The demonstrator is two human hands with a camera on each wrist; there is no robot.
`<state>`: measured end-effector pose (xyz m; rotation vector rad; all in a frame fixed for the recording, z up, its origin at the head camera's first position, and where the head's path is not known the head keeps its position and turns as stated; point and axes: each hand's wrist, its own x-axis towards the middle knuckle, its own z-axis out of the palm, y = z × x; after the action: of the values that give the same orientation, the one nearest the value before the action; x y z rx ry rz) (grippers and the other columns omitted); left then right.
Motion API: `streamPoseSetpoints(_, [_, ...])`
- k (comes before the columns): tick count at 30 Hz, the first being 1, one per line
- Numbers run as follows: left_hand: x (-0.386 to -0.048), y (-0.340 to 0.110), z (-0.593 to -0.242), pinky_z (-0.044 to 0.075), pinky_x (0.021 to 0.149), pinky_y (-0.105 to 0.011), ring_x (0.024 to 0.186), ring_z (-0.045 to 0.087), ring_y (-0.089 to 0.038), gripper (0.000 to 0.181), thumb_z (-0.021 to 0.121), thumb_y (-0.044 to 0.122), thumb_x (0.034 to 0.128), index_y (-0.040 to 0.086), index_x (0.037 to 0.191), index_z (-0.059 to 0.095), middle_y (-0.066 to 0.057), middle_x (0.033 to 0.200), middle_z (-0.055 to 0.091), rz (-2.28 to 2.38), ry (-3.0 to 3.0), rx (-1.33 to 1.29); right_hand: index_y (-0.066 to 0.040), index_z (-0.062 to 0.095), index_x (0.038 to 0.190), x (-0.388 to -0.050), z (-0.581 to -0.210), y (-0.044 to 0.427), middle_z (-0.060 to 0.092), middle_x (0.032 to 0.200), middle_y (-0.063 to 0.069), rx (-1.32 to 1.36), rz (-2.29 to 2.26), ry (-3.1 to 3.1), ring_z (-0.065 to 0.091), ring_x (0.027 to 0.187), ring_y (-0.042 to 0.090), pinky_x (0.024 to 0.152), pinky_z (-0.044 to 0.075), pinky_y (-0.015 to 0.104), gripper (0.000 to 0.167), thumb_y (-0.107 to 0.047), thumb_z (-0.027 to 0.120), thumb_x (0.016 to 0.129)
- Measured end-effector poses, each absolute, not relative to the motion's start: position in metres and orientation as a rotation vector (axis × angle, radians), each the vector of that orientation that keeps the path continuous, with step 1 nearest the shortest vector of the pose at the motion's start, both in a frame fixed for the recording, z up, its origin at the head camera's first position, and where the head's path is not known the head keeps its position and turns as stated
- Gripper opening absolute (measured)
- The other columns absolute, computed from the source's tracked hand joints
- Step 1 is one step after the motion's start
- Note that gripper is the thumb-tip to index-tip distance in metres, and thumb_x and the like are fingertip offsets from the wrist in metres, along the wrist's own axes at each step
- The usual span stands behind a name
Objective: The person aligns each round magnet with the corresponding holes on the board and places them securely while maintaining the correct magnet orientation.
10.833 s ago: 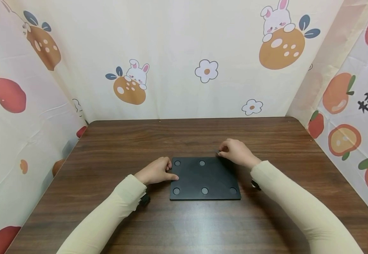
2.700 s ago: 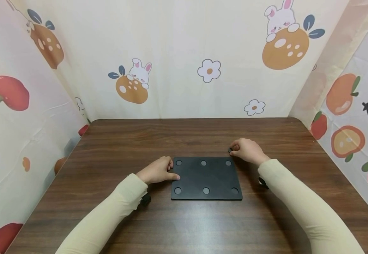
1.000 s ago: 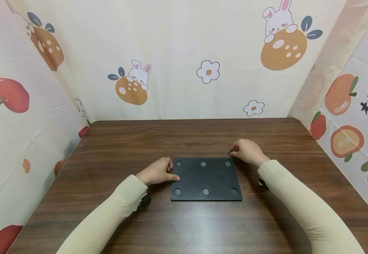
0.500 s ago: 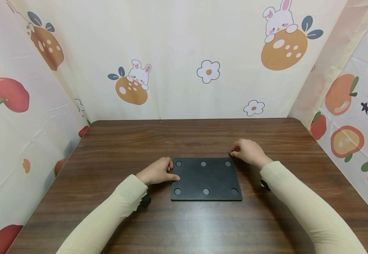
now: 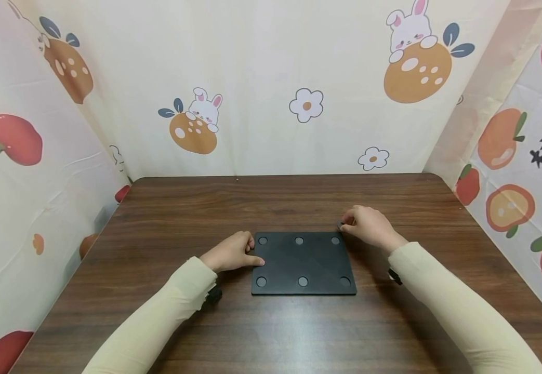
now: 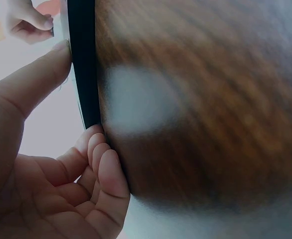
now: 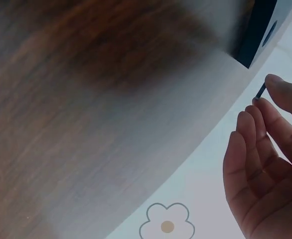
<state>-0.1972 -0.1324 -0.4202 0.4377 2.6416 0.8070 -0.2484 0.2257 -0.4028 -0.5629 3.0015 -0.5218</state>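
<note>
A flat black rectangular board (image 5: 303, 262) with several round recesses lies on the table. My left hand (image 5: 230, 252) holds its left edge, the thumb resting on top. In the left wrist view, the curled fingers (image 6: 113, 174) lie against the board's side (image 6: 83, 64). My right hand (image 5: 369, 226) is just beyond the board's far right corner and pinches a small dark disc (image 5: 340, 225) between thumb and fingers. The right wrist view shows this disc (image 7: 260, 91) edge-on, thin and apart from the board; the fingers partly hide it.
The dark wood-grain table (image 5: 196, 208) extends around the board. A patterned curtain (image 5: 261, 62) hangs behind the table's far edge, with more curtain on the left and right. Black wrist devices (image 5: 213, 294) sit under both sleeves.
Earlier, my right hand covered the board's far right recess; it has since moved slightly right, uncovering it. The pinched disc has tilted and my right forearm has shifted right. My left hand stays put.
</note>
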Motion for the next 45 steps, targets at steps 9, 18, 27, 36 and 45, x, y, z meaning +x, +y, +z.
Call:
streamPoseSetpoints(9, [-0.197, -0.133, -0.421, 0.039, 0.07, -0.032, 0.081, 0.046, -0.019, 0.043, 0.08, 0.035, 0.0813, 0.008, 0.096, 0.052, -0.007, 0.092, 0.049, 0.811, 2.637, 0.431, -0.01, 0.075, 0.095, -0.239, -0.4, 0.225, 0.066, 0.088, 0.002, -0.594, -0.562, 3.012, 0.062, 0.076, 0.016, 0.069, 0.052, 0.037, 0.013, -0.02, 0.073, 0.087])
streamPoseSetpoints(18, [-0.197, -0.132, -0.421, 0.039, 0.07, -0.032, 0.081, 0.045, -0.019, 0.043, 0.081, 0.034, 0.0811, 0.006, 0.096, 0.052, -0.008, 0.092, 0.049, 0.821, 2.636, 0.437, -0.013, 0.074, 0.095, -0.223, -0.398, 0.226, 0.065, 0.088, -0.001, -0.647, -0.573, 3.01, 0.062, 0.076, 0.013, 0.067, 0.051, 0.036, 0.01, -0.02, 0.073, 0.088])
streamPoseSetpoints(27, [-0.198, -0.132, -0.421, 0.038, 0.069, -0.031, 0.08, 0.045, -0.018, 0.043, 0.081, 0.034, 0.0808, 0.006, 0.095, 0.052, -0.008, 0.091, 0.049, 0.825, 2.638, 0.439, -0.013, 0.074, 0.096, -0.207, -0.398, 0.225, 0.065, 0.089, -0.003, -0.65, -0.597, 3.019, 0.061, 0.074, 0.01, 0.065, 0.051, 0.032, 0.012, -0.021, 0.074, 0.087])
streamPoseSetpoints(36, [-0.197, -0.132, -0.421, 0.038, 0.068, -0.031, 0.08, 0.045, -0.018, 0.043, 0.081, 0.034, 0.0811, 0.007, 0.096, 0.052, -0.007, 0.092, 0.049, 0.833, 2.633, 0.438, -0.013, 0.074, 0.095, -0.193, -0.397, 0.224, 0.063, 0.086, -0.006, -0.7, -0.596, 3.043, 0.061, 0.073, 0.007, 0.066, 0.051, 0.03, 0.013, -0.021, 0.076, 0.086])
streamPoseSetpoints(45, [-0.197, -0.132, -0.421, 0.038, 0.069, -0.031, 0.08, 0.045, -0.018, 0.042, 0.081, 0.034, 0.0811, 0.006, 0.095, 0.052, -0.007, 0.092, 0.049, 0.833, 2.635, 0.44, -0.015, 0.074, 0.094, -0.184, -0.401, 0.224, 0.062, 0.085, -0.008, -0.736, -0.591, 3.059, 0.06, 0.074, 0.006, 0.066, 0.05, 0.027, 0.012, -0.022, 0.077, 0.084])
